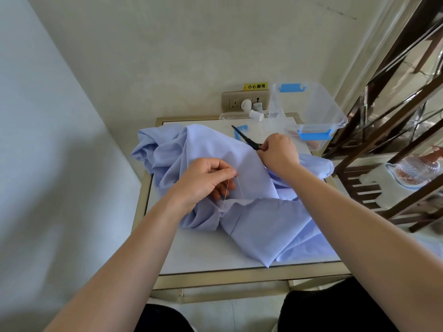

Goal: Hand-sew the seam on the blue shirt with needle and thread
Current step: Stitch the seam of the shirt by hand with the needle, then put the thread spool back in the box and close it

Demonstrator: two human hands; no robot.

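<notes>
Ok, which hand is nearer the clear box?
Right. The right hand, gripping the scissors, sits just left of the box and nearer the person. The left hand, pinching the thread, is farther off, over the shirt.

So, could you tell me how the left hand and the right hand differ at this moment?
The left hand pinches the pale thread taut above the blue shirt; the right hand grips the black scissors. The left hand sits nearer the person, the right hand farther back, by the clear box. Both have curled fingers and are over the shirt.
</notes>
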